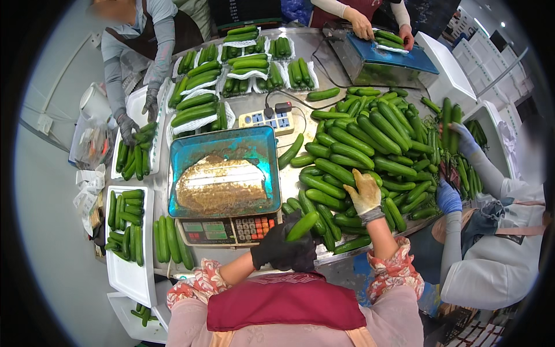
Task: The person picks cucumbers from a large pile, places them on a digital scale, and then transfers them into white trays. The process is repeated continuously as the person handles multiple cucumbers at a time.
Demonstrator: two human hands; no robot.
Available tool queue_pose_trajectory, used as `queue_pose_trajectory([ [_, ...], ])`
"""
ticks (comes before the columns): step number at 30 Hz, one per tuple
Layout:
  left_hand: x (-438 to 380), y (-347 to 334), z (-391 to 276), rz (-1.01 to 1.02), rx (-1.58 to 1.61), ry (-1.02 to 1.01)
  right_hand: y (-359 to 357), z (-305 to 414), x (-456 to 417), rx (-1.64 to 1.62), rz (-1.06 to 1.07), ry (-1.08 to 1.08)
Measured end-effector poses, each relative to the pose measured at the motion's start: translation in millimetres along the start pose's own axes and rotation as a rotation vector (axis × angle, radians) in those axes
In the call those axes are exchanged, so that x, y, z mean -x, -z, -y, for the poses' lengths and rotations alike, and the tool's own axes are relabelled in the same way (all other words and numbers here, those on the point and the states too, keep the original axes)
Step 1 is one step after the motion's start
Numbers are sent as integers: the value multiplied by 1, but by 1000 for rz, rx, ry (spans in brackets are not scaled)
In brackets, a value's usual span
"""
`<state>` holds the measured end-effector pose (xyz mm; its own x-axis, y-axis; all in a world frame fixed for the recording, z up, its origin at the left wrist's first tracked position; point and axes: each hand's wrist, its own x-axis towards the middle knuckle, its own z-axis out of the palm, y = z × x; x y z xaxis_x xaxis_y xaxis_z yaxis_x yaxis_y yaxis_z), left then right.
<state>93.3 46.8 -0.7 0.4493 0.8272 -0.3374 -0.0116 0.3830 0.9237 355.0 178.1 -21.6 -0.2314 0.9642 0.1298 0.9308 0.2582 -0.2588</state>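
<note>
My left hand [284,247], in a black glove, holds one cucumber [302,226] in front of the scale's keypad. My right hand [365,196], in a pale, stained work glove, rests with its fingers spread on the large pile of cucumbers [376,130]; whether it grips one I cannot tell. Just left of the pile stands a digital weighing scale [225,173] with a blue-rimmed, stained metal pan that bears nothing. Several cucumbers [169,240] lie side by side to the left of the scale's display.
Packed cucumbers on white foam netting [197,106] stand behind the scale, near a power strip [266,122] with cables. White foam boxes [149,260] line the left edge. A blue-topped machine [390,54] is at the back right. Co-workers handle cucumbers at the left, back and right.
</note>
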Motion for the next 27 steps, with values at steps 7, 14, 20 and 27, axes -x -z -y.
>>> queue_pose_trajectory([
  [7,-14,0,-25,-201,539,-267,33,65,52,-386,-151,82],
  [14,-16,3,-29,-251,872,-265,14,97,85,-642,-317,191],
  [20,-4,13,-28,-252,850,-282,14,114,99,-1038,-70,-101],
  [27,14,22,-28,-314,666,-388,8,132,111,-1353,161,-252],
])
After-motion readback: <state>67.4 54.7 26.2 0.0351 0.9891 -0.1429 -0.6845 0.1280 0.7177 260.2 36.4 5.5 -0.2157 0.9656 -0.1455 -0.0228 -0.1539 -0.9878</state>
